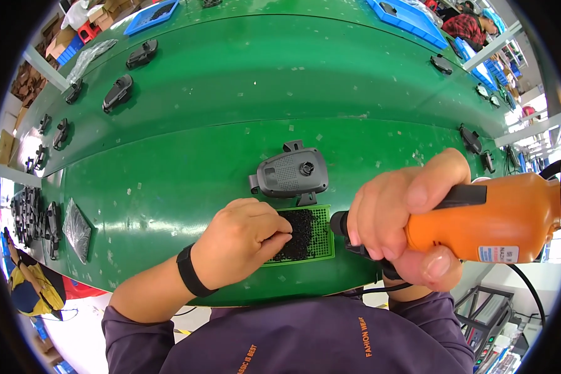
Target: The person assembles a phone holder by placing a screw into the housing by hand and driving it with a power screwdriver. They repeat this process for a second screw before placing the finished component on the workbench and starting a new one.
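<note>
Your left hand rests on the green tray near the front edge of the green table. Its fingers are curled, with the tips pinching into the pile of small black screws on the tray. You cannot tell if a screw is caught between them. Your right hand is wrapped tight around the orange driver, holding it just to the right of the tray, its black nose pointing left toward the screws. A grey holder lies flat on the table just behind the tray. More black parts sit far off along the table.
</note>
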### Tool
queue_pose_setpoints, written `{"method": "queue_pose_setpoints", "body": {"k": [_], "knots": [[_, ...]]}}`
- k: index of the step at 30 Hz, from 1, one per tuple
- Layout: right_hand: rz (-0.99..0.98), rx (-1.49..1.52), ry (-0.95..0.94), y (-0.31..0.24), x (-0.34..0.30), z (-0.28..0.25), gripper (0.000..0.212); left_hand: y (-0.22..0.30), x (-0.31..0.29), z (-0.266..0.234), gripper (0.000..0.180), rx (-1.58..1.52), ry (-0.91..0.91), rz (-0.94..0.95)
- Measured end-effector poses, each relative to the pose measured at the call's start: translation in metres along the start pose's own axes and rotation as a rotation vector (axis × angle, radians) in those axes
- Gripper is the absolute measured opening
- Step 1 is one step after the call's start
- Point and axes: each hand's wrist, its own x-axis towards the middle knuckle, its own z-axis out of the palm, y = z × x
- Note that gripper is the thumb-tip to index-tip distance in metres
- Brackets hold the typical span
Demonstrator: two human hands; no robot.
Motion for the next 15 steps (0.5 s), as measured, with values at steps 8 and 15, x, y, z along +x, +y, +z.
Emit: {"method": "queue_pose_setpoints", "body": {"k": [8, 15], "knots": [[-0.033, 0.092, 0.013, -0.002, 0.000, 0.003, 0.044, 0.004, 0.020, 0.003, 0.013, -0.055, 0.027, 0.079], [-0.090, 0.068, -0.045, -0.006, 0.006, -0.005, 0.042, 0.001, 0.029, 0.007, 0.017, -0.198, 0.119, 0.089]]}}
